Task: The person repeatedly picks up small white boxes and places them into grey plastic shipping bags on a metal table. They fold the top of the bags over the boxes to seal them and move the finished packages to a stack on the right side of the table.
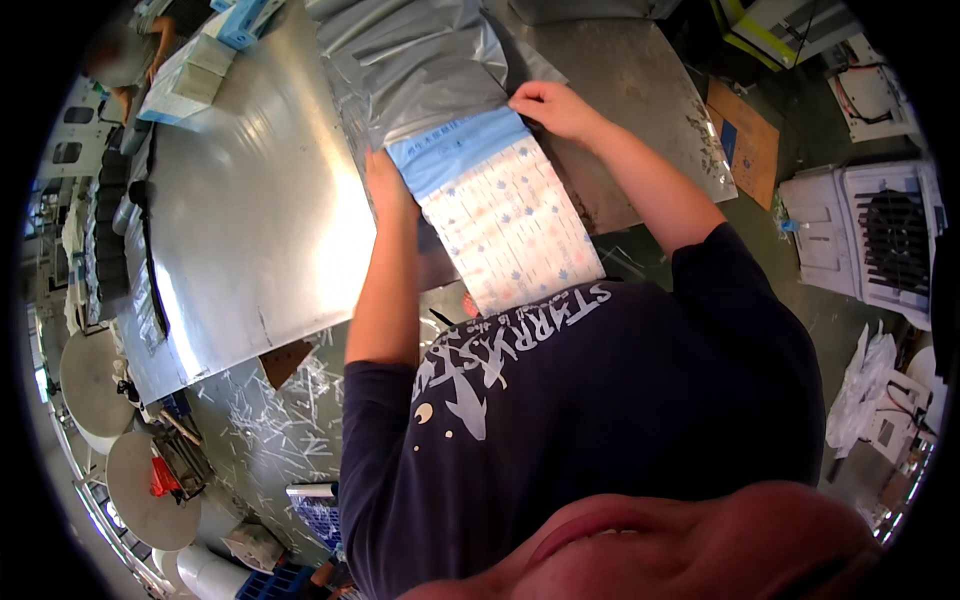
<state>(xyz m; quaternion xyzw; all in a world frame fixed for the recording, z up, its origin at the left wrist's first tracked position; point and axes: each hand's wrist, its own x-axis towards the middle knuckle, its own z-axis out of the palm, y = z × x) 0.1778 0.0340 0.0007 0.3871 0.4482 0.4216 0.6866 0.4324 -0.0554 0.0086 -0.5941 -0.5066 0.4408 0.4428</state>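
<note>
A soft, flat pack (pixel 515 225) with a white patterned body and a blue band (pixel 455 150) across its far end lies in front of my body. Its far end meets the mouth of a grey plastic bag (pixel 430 70), which spreads crumpled over the metal table; how far the pack reaches inside is hidden. My left hand (pixel 390 190) grips the pack's left edge beside the blue band, with some fingers out of sight. At the far right corner of the band, my right hand (pixel 548 105) pinches the rim of the grey bag.
The shiny metal table (pixel 260 220) extends left, with white and blue boxes (pixel 190 80) at its far left. Another person's arm (pixel 162 45) shows there. White scraps (pixel 285 410) litter the floor. A cardboard sheet (pixel 745 145) and a white vented unit (pixel 870 235) stand right.
</note>
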